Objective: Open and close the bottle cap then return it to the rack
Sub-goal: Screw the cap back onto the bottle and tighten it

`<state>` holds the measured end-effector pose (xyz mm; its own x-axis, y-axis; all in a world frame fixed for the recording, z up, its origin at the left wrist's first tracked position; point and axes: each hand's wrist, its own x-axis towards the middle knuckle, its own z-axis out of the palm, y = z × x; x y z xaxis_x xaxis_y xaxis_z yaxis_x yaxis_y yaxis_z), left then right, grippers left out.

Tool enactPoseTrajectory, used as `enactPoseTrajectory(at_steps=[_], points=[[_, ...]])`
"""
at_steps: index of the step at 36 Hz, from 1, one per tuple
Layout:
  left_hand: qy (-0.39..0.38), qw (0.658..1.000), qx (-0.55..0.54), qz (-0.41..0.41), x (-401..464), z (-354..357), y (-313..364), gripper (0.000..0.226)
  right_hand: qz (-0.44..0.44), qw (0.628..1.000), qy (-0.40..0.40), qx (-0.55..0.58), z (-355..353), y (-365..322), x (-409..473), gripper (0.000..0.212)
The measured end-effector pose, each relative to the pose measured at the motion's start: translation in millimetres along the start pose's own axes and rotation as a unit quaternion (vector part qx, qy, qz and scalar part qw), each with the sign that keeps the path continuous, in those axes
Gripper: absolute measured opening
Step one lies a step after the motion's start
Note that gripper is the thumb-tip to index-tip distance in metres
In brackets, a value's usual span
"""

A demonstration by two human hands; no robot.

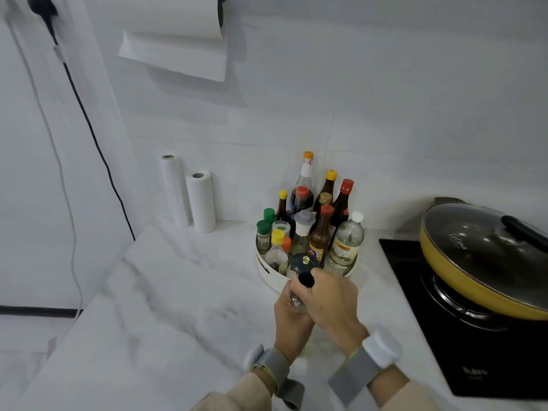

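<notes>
A clear glass bottle (296,302) with a black cap (306,279) is held just in front of the round white rack (264,269), above the marble counter. My left hand (289,318) wraps around the bottle's body from the left and below. My right hand (329,298) reaches over from the right, its fingers closed at the neck right beside the black cap. Most of the bottle is hidden by both hands. Both wrists carry grey bands with white devices.
The rack holds several sauce and spice bottles, with a dark-lidded jar (305,261) at its front. A yellow pan with a glass lid (486,253) sits on a black cooktop (462,345) at right. Two paper rolls (189,197) stand at the back wall.
</notes>
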<state>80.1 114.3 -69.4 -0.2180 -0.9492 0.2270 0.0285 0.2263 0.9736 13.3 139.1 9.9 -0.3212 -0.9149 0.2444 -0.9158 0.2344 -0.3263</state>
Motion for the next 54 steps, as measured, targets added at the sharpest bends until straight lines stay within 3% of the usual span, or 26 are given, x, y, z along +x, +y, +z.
enactPoseTrajectory(at_steps=[4, 7, 11, 15, 19, 24, 28, 32, 42, 47, 54], points=[[-0.042, 0.998, -0.031, -0.028, -0.3, -6.3, -8.4, 0.043, -0.029, 0.999, -0.033, -0.026, -12.0, 7.7, -2.7, 0.05], [-0.097, 0.993, -0.047, -0.038, 6.0, -17.4, -11.1, 0.046, -0.142, 0.984, -0.094, -0.058, -29.1, 19.2, 3.3, 0.047], [-0.135, 0.989, -0.047, -0.043, 10.1, -21.1, -7.1, 0.051, -0.304, 0.934, -0.149, -0.113, -36.7, 33.5, 22.4, 0.038], [-0.14, 0.988, -0.04, -0.042, 9.3, -20.0, -5.5, 0.049, -0.373, 0.907, -0.154, -0.122, -34.0, 34.6, 42.1, 0.034], [-0.098, 0.994, -0.03, -0.041, 10.4, -15.9, -9.6, 0.048, -0.33, 0.927, -0.175, -0.034, -29.1, 26.5, 43.8, 0.036], [-0.029, 0.998, -0.016, -0.051, 2.5, -4.1, -8.2, 0.037, -0.221, 0.97, -0.101, -0.011, -15.2, 22.9, 29.6, 0.045], [-0.043, 0.998, -0.012, -0.049, 0.1, -3.9, -10.0, 0.041, -0.163, 0.985, -0.06, 0.021, -12.4, 18.1, 15.4, 0.05], [-0.1, 0.993, -0.012, -0.061, 2.6, -11.6, -7.7, 0.046, -0.166, 0.983, -0.071, 0.034, -13.8, 21.6, 14.1, 0.049], [-0.188, 0.979, 0.008, -0.079, 11.0, -25.1, -5.9, 0.038, -0.266, 0.952, -0.146, 0.048, -13.6, 27.7, 38.4, 0.046], [-0.14, 0.986, -0.001, -0.094, 7.2, -21.2, -10.0, 0.034, -0.258, 0.956, -0.117, 0.082, 0.5, 23.0, 38.1, 0.045], [-0.047, 0.996, -0.013, -0.072, -2.4, -9.4, -8.4, 0.048, -0.145, 0.984, -0.01, 0.099, 21.0, 20.8, 21.8, 0.031]])
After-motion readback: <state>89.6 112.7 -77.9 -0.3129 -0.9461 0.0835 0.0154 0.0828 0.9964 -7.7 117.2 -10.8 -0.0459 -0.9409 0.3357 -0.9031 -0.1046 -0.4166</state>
